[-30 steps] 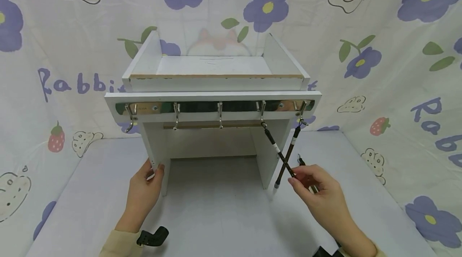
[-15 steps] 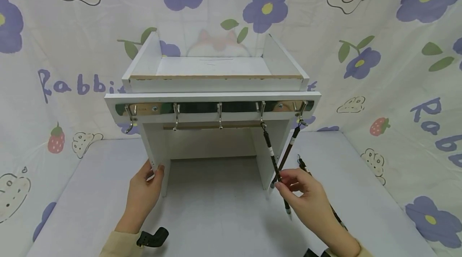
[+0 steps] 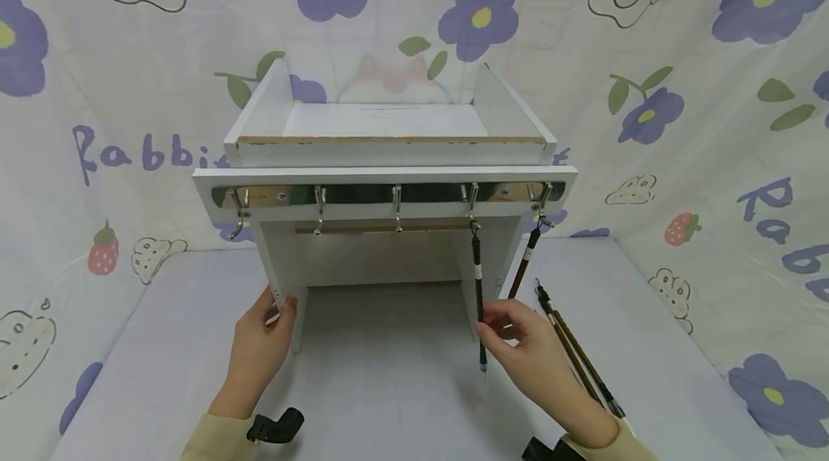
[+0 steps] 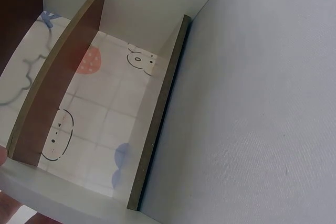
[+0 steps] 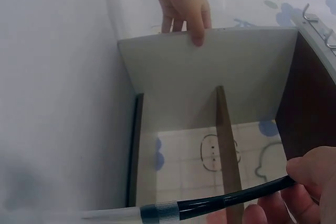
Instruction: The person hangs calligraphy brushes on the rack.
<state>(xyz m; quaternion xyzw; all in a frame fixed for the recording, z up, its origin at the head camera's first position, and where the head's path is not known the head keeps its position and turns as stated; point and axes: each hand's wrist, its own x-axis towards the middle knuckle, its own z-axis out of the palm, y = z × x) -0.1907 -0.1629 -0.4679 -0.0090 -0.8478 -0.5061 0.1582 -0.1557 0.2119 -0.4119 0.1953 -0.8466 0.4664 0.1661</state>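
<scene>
Printed cloth (image 3: 550, 29) behind a white table (image 3: 382, 396) suggests a screened-off booth

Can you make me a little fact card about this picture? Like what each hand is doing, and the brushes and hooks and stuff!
Left hand: grips the side panel of the white shelf
Right hand: its fingers pinch the black brush
Black brush: hangs by a loop from the fourth hook from the left, white tip down
Other hanging brush: on the last hook at the right, lower end hidden
Hooks: five, on a shiny rail
Brushes lying down: at least two, on the table, partly behind the right arm
Backdrop: purple flowers, strawberries
</scene>
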